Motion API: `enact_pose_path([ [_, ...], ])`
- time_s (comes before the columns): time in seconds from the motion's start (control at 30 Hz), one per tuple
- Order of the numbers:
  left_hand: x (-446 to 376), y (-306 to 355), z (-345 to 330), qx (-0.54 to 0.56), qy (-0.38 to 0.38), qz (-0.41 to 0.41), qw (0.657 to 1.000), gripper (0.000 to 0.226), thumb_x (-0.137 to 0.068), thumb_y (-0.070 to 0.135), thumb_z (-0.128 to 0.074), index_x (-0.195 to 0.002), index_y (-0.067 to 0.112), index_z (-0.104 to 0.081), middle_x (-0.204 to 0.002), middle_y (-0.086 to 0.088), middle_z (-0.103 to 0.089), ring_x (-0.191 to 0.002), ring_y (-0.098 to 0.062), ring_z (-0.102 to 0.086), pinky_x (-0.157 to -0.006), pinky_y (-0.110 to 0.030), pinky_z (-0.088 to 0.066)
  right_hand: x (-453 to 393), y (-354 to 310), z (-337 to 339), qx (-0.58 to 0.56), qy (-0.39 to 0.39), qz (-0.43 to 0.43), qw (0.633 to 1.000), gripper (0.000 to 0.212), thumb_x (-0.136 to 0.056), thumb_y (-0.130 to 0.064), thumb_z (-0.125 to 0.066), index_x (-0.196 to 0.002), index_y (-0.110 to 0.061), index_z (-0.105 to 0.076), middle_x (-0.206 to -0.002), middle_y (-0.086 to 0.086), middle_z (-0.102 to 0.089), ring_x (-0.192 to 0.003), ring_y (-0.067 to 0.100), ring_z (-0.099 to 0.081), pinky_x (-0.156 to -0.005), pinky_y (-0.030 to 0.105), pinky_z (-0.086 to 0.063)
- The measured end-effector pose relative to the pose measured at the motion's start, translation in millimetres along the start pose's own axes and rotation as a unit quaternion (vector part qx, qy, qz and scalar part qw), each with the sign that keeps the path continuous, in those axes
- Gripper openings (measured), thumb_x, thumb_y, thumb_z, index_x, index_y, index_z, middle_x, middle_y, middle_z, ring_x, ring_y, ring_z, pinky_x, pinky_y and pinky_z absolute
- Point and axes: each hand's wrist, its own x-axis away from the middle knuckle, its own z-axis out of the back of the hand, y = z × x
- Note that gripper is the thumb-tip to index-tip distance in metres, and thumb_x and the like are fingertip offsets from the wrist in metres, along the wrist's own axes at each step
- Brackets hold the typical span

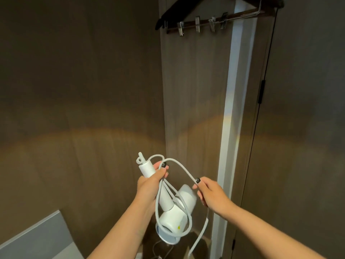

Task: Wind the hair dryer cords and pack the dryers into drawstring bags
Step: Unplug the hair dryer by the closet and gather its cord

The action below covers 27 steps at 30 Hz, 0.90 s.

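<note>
Fingers (pixel 161 166) of the left hand (pixel 149 186) curl round the handle of a white hair dryer (pixel 172 212), the thumb lying across the front and pressing gathered loops of the white cord (pixel 183 170) against the handle. Dark polish shows on the nails. Held this way, the dryer hangs handle-up and tilted, its barrel lowest, in front of the person's chest and between the two forearms. A small hanging loop sticks out of the handle's upper end, where the cord leaves it. From the left hand the cord arches up and over to the right hand (pixel 211 195), whose thumb and forefinger pinch it near the top of the arch; the other fingers of that hand are curled loosely beneath, and whether they also touch the cord cannot be told. Below the right hand the cord drops in a slack curve toward the bottom edge of the view. Several loops already hang beside the handle and round the barrel. Behind the hands stand brown wardrobe panels (pixel 80 90), lit from below. A dark clip hanger (pixel 205 21) hangs at the top, just left of a pale vertical strip (pixel 230 109). A grey surface (pixel 37 238) sits in the lower left corner.
</note>
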Motion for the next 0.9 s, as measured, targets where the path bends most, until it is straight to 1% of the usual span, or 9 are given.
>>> enact_pose_path([
  [0.1, -2, 3, -2, -0.027, -0.001, 0.003, 1.0, 0.027, -0.079, 0.015, -0.078, -0.105, 0.019, -0.072, -0.09, -0.01, -0.072, -0.082, -0.021, -0.069, -0.071, -0.037, -0.054, -1, -4, 3, 0.028, 0.034, 0.025, 0.999, 0.031, -0.103, -0.023, -0.036, -0.089, -0.012, -0.062, -0.068, -0.001, -0.053, -0.064, 0.011, -0.048, -0.059, 0.021, -0.04],
  [0.23, -2, -2, -9, -0.037, 0.01, 0.015, 0.999, 0.038, -0.074, 0.018, -0.083, -0.105, 0.006, -0.066, -0.083, -0.015, -0.067, -0.074, -0.027, -0.066, -0.071, -0.041, -0.057, -6, -24, -5, 0.032, 0.056, 0.057, 0.996, 0.032, -0.102, -0.018, -0.035, -0.086, -0.009, -0.061, -0.069, -0.002, -0.054, -0.064, 0.01, -0.047, -0.058, 0.019, -0.039],
  [0.37, -1, -2, -17, -0.042, -0.012, 0.003, 0.999, 0.04, -0.07, 0.022, -0.085, -0.107, 0.015, -0.07, -0.094, -0.015, -0.072, -0.083, -0.031, -0.07, -0.081, -0.049, -0.058, -7, -32, -15, 0.055, 0.046, 0.053, 0.996, 0.031, -0.101, -0.018, -0.035, -0.085, -0.008, -0.059, -0.072, 0.002, -0.056, -0.062, 0.011, -0.046, -0.056, 0.02, -0.039],
  [0.43, 2, -2, -25, -0.039, -0.035, -0.014, 0.999, 0.039, -0.071, 0.017, -0.085, -0.108, 0.018, -0.071, -0.097, -0.012, -0.074, -0.088, -0.031, -0.071, -0.081, -0.048, -0.059, -5, -32, -18, 0.085, 0.042, 0.065, 0.993, 0.031, -0.101, -0.02, -0.034, -0.082, -0.009, -0.057, -0.074, 0.003, -0.057, -0.064, 0.013, -0.046, -0.059, 0.026, -0.042],
  [0.53, 7, -2, -37, -0.051, -0.048, -0.052, 0.996, 0.037, -0.072, 0.009, -0.084, -0.107, 0.015, -0.072, -0.095, -0.01, -0.075, -0.085, -0.026, -0.073, -0.072, -0.038, -0.059, -3, -30, -21, 0.125, 0.036, 0.087, 0.988, 0.032, -0.101, -0.027, -0.033, -0.081, -0.016, -0.055, -0.077, 0.006, -0.062, -0.067, 0.02, -0.055, -0.068, 0.043, -0.051],
  [0.6, 9, -3, -45, -0.056, -0.036, -0.065, 0.996, 0.033, -0.073, 0.006, -0.083, -0.103, 0.014, -0.071, -0.091, -0.01, -0.075, -0.078, -0.022, -0.072, -0.068, -0.034, -0.058, 0, -30, -22, 0.135, 0.033, 0.095, 0.986, 0.03, -0.102, -0.031, -0.033, -0.09, -0.02, -0.058, -0.08, 0.003, -0.065, -0.07, 0.02, -0.062, -0.069, 0.042, -0.054],
  [0.67, 9, -2, -52, -0.052, -0.026, -0.069, 0.996, 0.033, -0.072, 0.005, -0.083, -0.102, 0.013, -0.07, -0.089, -0.011, -0.074, -0.074, -0.021, -0.071, -0.07, -0.035, -0.058, 3, -32, -20, 0.155, 0.04, 0.117, 0.98, 0.027, -0.102, -0.032, -0.033, -0.097, -0.023, -0.058, -0.08, 0.001, -0.065, -0.069, 0.019, -0.062, -0.065, 0.038, -0.053],
  [0.77, 8, -1, -59, -0.038, -0.012, -0.07, 0.997, 0.038, -0.069, 0.006, -0.085, -0.102, 0.011, -0.067, -0.088, -0.011, -0.072, -0.073, -0.022, -0.069, -0.073, -0.035, -0.058, 3, -33, -15, 0.169, 0.062, 0.146, 0.973, 0.028, -0.103, -0.03, -0.034, -0.085, -0.021, -0.054, -0.071, 0.0, -0.06, -0.062, 0.02, -0.056, -0.06, 0.04, -0.047],
  [0.9, 6, -1, -64, -0.064, 0.0, -0.063, 0.996, 0.048, -0.064, 0.008, -0.088, -0.105, 0.014, -0.063, -0.091, -0.012, -0.071, -0.077, -0.025, -0.069, -0.078, -0.043, -0.059, 2, -28, -12, 0.173, 0.076, 0.135, 0.973, 0.03, -0.102, -0.035, -0.034, -0.087, -0.022, -0.056, -0.073, -0.002, -0.062, -0.065, 0.019, -0.059, -0.063, 0.045, -0.053],
])
